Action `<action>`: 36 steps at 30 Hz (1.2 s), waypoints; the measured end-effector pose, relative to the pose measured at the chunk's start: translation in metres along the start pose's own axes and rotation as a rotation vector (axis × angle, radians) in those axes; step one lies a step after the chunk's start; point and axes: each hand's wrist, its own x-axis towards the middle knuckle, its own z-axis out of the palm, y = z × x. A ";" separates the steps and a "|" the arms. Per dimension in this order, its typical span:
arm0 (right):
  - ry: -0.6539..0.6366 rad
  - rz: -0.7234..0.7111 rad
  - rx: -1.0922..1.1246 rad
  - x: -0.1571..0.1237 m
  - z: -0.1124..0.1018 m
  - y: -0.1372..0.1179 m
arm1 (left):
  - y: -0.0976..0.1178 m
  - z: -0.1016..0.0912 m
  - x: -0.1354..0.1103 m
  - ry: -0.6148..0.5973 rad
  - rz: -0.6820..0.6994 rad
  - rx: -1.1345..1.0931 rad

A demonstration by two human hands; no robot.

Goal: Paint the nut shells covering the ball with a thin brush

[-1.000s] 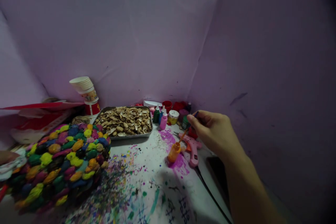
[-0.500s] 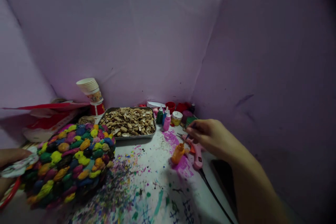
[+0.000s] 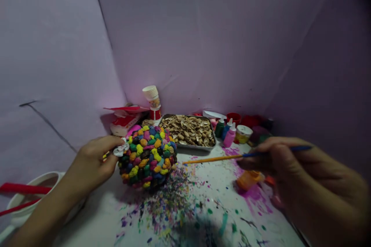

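A ball covered in painted shells of many colours (image 3: 147, 156) rests on the paint-spattered table (image 3: 203, 208). My left hand (image 3: 92, 160) grips its left side, fingers closed at a white rim. My right hand (image 3: 292, 170) is pinched on a thin paintbrush (image 3: 232, 157) with an orange and blue handle. The brush lies level and its tip points left, close to the ball's right side. Just below the brush, an orange paint bottle (image 3: 247, 179) sits in a pink paint smear.
A metal tray of plain nutshells (image 3: 189, 131) stands behind the ball. Small paint bottles (image 3: 227, 131) and pots cluster at the back right, a stack of paper cups (image 3: 153, 102) at the back left. A white bowl with red sticks (image 3: 31, 193) is at far left. Purple panels enclose the table.
The view has swung left. My right hand lifted the brush from the orange bottle and carried it toward the ball. My left hand came into view gripping the ball.
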 end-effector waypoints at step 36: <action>-0.298 -0.400 -0.071 -0.028 0.049 0.023 | 0.001 -0.003 0.002 0.023 0.033 -0.008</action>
